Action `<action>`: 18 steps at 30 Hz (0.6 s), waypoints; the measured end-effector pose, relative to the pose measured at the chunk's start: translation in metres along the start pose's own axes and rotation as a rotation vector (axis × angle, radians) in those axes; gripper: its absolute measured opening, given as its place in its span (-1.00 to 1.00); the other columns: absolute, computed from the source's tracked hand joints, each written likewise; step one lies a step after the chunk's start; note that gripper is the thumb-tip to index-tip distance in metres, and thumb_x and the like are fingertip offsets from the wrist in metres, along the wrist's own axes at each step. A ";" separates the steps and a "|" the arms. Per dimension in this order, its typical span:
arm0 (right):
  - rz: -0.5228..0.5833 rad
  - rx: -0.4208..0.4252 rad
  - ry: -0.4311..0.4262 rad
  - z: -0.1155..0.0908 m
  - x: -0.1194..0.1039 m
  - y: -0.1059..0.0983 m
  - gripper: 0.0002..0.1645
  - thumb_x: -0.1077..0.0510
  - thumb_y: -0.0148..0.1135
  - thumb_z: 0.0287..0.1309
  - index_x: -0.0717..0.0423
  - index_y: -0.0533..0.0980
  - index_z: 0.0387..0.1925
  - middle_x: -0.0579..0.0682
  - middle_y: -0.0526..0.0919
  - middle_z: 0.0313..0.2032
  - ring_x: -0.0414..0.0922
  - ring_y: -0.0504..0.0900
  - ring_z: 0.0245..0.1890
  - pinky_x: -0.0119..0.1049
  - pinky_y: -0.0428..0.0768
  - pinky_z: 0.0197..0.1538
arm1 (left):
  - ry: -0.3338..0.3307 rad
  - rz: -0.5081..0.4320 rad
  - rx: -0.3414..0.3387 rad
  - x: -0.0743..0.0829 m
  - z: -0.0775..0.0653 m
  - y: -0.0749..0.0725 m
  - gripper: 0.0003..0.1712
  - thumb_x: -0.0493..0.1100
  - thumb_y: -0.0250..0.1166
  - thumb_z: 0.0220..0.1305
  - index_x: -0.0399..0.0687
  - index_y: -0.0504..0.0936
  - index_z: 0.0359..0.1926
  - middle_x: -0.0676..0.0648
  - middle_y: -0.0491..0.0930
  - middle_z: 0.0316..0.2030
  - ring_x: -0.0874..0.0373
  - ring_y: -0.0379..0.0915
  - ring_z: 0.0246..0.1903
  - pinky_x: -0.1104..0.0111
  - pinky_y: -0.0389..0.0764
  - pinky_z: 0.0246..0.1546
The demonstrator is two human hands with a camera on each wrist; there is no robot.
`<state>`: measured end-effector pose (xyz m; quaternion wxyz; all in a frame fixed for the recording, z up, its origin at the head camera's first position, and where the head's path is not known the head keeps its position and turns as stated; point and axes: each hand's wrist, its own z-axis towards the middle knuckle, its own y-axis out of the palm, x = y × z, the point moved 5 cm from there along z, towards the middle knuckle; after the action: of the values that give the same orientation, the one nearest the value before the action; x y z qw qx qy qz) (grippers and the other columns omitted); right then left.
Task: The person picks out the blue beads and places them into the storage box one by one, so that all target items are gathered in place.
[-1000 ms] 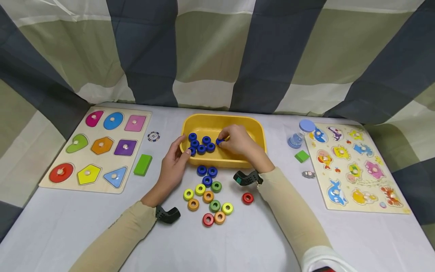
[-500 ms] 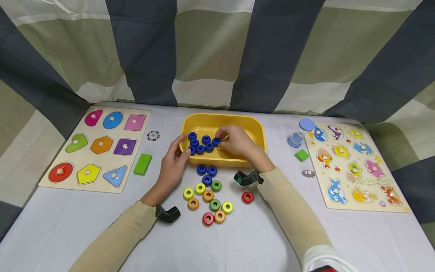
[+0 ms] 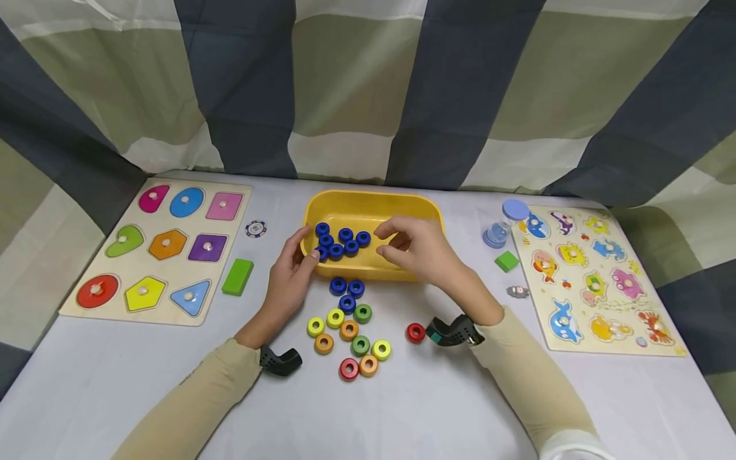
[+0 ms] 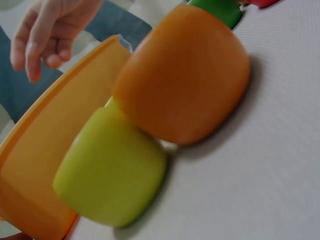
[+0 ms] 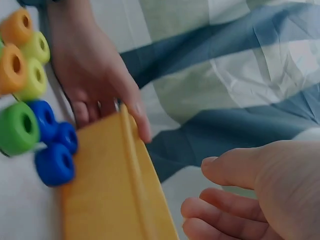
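Note:
My left hand (image 3: 290, 275) grips the left end of a yellow plastic tray (image 3: 368, 273), its thumb hooked over the rim. In the right wrist view that thumb (image 5: 142, 130) lies across the tray's edge. Several blue rings (image 3: 335, 250) lie in the tray's left half. Over the right half hovers my right hand (image 3: 422, 252), thumb and fingers apart and nothing between them. Just in front of the tray, blue rings (image 3: 347, 303) rest on the cloth. Close up in the left wrist view are an orange ring (image 4: 182, 75) and a yellow ring (image 4: 110, 165).
Green, orange, yellow and red rings (image 3: 349, 369) lie nearer the front, with one red ring (image 3: 416, 333) apart. A shapes puzzle board (image 3: 155, 249), green block (image 3: 237, 277) and poker chip (image 3: 255, 229) are left. A sea-animal puzzle board (image 3: 604, 281) and small clear-and-blue bottle (image 3: 497, 234) are right.
My right hand lets go of a blue ring beside the others in the tray. It then lifts and draws back to the right, fingers spread. The left hand keeps its hold on the tray.

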<state>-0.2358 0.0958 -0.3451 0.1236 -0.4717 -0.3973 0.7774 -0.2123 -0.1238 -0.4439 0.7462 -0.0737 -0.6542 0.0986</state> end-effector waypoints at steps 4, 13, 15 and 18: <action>-0.007 -0.038 -0.089 -0.012 -0.009 0.007 -0.80 0.23 0.38 0.08 0.18 0.65 -0.21 0.05 0.74 -0.23 -0.17 0.67 -0.36 -0.36 0.70 -0.25 | 0.000 0.004 -0.002 0.000 0.001 0.000 -0.42 -0.10 0.02 0.48 0.06 0.19 0.46 0.04 0.15 0.48 0.08 0.10 0.45 0.23 0.27 0.43; -0.069 -0.277 -0.133 -0.028 -0.017 0.036 -0.72 0.19 0.32 0.17 0.18 0.64 -0.07 0.01 0.74 -0.17 -0.23 0.65 -0.30 -0.43 0.68 -0.19 | 0.010 -0.004 -0.007 0.000 0.000 0.000 -0.42 -0.11 0.02 0.48 0.05 0.18 0.46 0.04 0.14 0.48 0.09 0.09 0.46 0.23 0.27 0.43; -0.106 -0.315 -0.138 -0.029 -0.017 0.042 -0.71 0.20 0.29 0.19 0.18 0.64 -0.06 0.01 0.75 -0.17 -0.24 0.65 -0.29 -0.42 0.68 -0.18 | 0.010 -0.003 -0.007 -0.001 0.000 0.001 -0.42 -0.10 0.02 0.48 0.05 0.18 0.46 0.04 0.14 0.48 0.09 0.09 0.46 0.24 0.27 0.43; -0.148 -0.335 -0.143 -0.029 -0.017 0.049 -0.71 0.21 0.26 0.20 0.19 0.64 -0.04 0.00 0.75 -0.17 -0.23 0.66 -0.28 -0.40 0.68 -0.15 | 0.012 -0.001 -0.005 -0.001 0.000 0.000 -0.42 -0.10 0.02 0.48 0.05 0.18 0.46 0.04 0.14 0.48 0.09 0.09 0.46 0.23 0.27 0.43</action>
<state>-0.1936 0.0692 -0.3773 0.0716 -0.3987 -0.5623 0.7209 -0.2129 -0.1240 -0.4451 0.7501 -0.0757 -0.6500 0.0960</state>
